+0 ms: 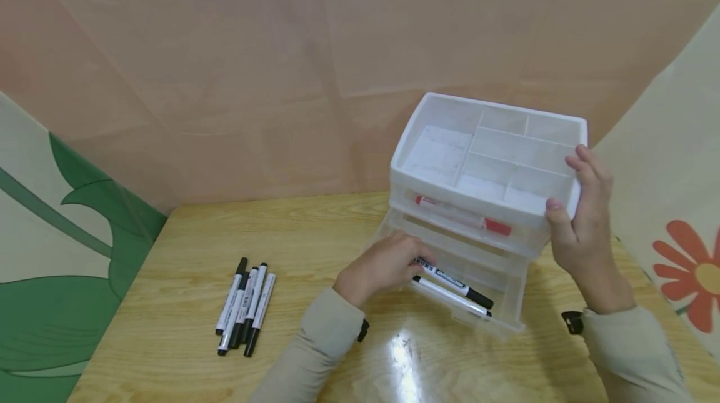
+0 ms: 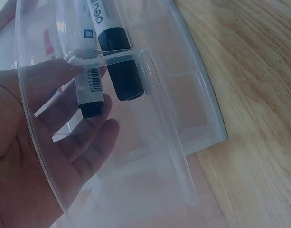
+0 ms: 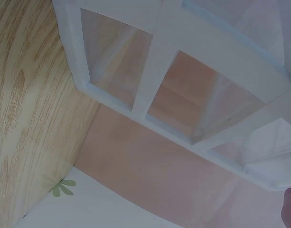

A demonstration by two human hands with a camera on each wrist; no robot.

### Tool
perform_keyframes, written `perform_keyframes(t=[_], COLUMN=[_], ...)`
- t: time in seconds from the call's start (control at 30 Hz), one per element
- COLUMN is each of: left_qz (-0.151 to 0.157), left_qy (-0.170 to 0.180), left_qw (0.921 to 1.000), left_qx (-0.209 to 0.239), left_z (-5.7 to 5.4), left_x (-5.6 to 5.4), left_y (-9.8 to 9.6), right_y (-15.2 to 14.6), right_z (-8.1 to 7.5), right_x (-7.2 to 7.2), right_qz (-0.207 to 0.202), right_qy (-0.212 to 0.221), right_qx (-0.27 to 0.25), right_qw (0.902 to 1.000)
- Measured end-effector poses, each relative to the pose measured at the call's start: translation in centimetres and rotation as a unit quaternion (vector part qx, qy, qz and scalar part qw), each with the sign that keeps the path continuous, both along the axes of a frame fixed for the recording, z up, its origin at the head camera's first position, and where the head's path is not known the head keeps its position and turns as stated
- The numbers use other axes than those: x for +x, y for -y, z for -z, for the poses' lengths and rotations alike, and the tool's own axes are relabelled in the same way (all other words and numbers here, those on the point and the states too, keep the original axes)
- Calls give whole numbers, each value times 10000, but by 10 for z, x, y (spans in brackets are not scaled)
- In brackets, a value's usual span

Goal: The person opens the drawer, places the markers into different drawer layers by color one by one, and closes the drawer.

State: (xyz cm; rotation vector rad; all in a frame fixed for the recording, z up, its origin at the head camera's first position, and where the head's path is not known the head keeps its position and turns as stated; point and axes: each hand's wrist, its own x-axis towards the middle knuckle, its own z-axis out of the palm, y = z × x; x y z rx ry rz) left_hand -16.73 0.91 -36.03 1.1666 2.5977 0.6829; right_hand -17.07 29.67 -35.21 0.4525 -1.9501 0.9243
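Observation:
A white-and-clear plastic drawer organizer [image 1: 489, 210] has its lower drawer [image 1: 512, 290] pulled out. My left hand [image 1: 388, 265] reaches into that drawer, thumb and fingers pinching one end of a black-capped marker [image 1: 450, 280]. A second marker [image 1: 452, 297] lies beside it along the drawer front. In the left wrist view the pinched marker [image 2: 89, 85] shows a barcode and a black end, seen through clear plastic. My right hand [image 1: 587, 228] grips the organizer's right side, thumb at the front and fingers on the rim; in the right wrist view only a fingertip shows.
Several black-and-white markers [image 1: 245, 306] lie bunched on the wooden table [image 1: 315, 234], left of the organizer. A red marker [image 1: 462, 214] shows through the closed upper drawer. Divided compartments [image 1: 523, 147] form the organizer's top. A draped cloth [image 1: 270, 78] hangs behind the table.

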Motion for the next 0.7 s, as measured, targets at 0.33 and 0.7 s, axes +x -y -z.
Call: perform_keyframes(t=[0.33, 0.7], left_qz=[-128, -243], left_qy=[44, 106], left_qw=[9999, 9992], left_qx=[-81, 298], left_z=[2, 7], left_x=[-1, 2], left_y=[-2, 5], right_y=[-3, -2], right_z=[2, 2], right_x=[0, 2], right_qz=[3, -2], right_qy=[43, 76], right_qx=[-16, -38], right_qw=[10000, 10000])
